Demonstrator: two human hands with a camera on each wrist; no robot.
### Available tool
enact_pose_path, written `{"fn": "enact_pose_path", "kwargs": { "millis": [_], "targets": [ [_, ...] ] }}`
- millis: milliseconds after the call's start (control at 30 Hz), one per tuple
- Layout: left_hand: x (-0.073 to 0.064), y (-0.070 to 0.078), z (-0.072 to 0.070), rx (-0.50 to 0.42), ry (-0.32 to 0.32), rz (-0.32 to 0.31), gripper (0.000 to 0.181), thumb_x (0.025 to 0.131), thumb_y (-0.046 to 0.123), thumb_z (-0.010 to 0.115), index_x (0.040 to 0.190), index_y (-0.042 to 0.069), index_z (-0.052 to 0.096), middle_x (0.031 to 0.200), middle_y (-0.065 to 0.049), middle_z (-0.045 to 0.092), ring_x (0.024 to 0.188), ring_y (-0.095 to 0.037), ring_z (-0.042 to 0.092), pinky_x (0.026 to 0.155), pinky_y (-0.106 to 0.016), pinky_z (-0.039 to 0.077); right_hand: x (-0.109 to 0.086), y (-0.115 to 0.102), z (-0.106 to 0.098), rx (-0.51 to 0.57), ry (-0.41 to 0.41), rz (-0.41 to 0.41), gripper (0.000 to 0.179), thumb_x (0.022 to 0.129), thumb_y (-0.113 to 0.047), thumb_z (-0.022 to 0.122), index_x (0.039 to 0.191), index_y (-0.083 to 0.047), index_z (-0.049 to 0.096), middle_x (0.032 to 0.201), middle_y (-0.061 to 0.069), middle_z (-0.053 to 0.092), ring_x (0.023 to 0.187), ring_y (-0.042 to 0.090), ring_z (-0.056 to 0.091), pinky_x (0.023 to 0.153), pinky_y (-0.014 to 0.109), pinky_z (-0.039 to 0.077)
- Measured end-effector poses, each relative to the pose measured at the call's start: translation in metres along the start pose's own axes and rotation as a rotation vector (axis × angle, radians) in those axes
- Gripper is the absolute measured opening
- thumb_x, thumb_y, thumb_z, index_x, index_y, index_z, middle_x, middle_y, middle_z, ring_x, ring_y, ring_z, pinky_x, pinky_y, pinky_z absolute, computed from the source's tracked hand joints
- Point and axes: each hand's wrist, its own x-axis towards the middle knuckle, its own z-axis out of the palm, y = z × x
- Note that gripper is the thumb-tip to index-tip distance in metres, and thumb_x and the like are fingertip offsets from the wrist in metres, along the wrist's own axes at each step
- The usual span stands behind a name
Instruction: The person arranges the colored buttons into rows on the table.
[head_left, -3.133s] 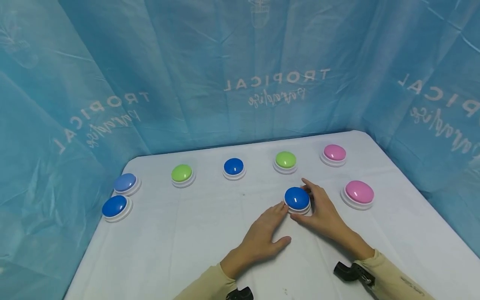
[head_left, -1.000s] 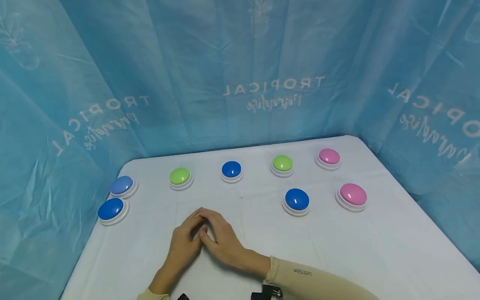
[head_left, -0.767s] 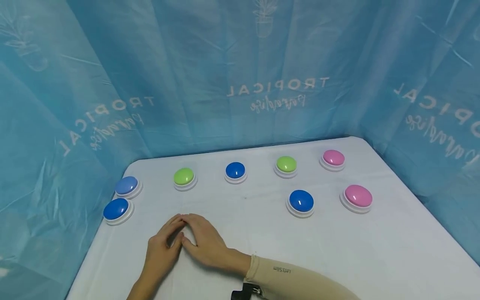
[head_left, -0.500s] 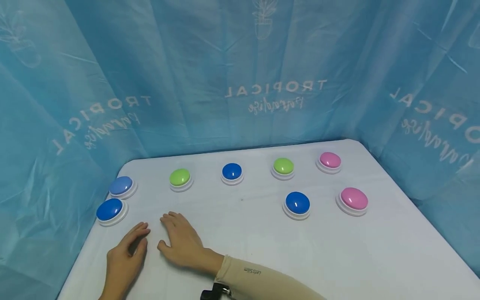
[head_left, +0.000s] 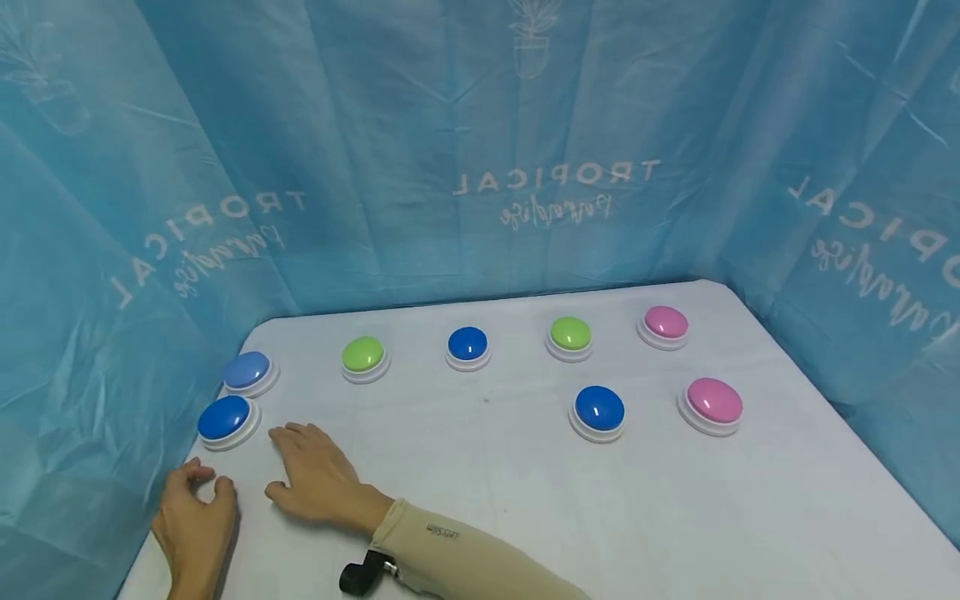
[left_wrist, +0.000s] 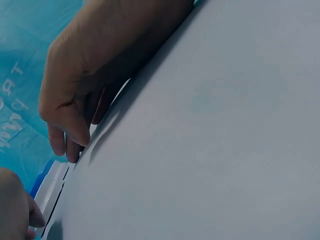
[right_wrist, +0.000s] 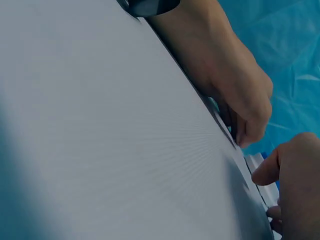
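Note:
In the head view, my left hand is at the table's left edge, just in front of a dark blue push button with a white base. Its fingers are loosely bent, thumb and forefinger apart, with nothing between them. To the right of that button, my right hand is over the cloth, palm down, fingers loosely extended and apart from the button. The left wrist view shows the right hand above and part of the left hand beside the button's white base, whose blue dome is mostly hidden.
A lighter blue button sits behind the near-left one. Green, blue, green and pink buttons line the back. Another blue button and a pink button stand front right. A blue curtain surrounds the white table.
Earlier both hands were around the front-right blue button. They left it, came together mid-table, then moved left and separated. The buttons appear to stay in place.

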Motion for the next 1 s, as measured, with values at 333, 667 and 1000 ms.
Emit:
{"fn": "enact_pose_path", "kwargs": {
  "millis": [333,667,1000],
  "targets": [
    [0.03,-0.003,0.002,-0.104,0.025,0.005,0.054,0.097,0.007,0.051,0.148,-0.007,0.042,0.154,-0.033,0.048,0.148,-0.056,0.032,0.12,-0.067,0.02,0.027,-0.002,0.008,0.028,-0.108,-0.025,0.08,0.096,-0.049,0.064,0.163,-0.017,0.037,0.162,-0.01,0.048,0.153,0.004,0.039,0.125,0.014,0.022],
    [0.045,0.005,0.007,-0.135,-0.022,0.083,0.061,0.1,0.005,0.046,0.158,-0.006,0.035,0.156,-0.032,0.046,0.155,-0.05,0.028,0.128,-0.067,0.012,0.042,-0.002,0.008,0.056,-0.08,0.035,0.082,0.094,-0.048,0.068,0.163,-0.016,0.036,0.164,-0.008,0.046,0.153,0.007,0.039,0.124,0.018,0.029],
    [0.049,-0.006,0.003,-0.149,-0.024,0.086,0.064,0.091,-0.003,0.047,0.155,-0.004,0.044,0.152,-0.03,0.051,0.154,-0.047,0.033,0.127,-0.065,0.016,0.042,0.0,0.01,0.078,-0.095,-0.029,0.085,0.093,-0.048,0.069,0.163,-0.012,0.037,0.166,-0.005,0.044,0.155,0.009,0.038,0.125,0.018,0.027]
  ]
}}
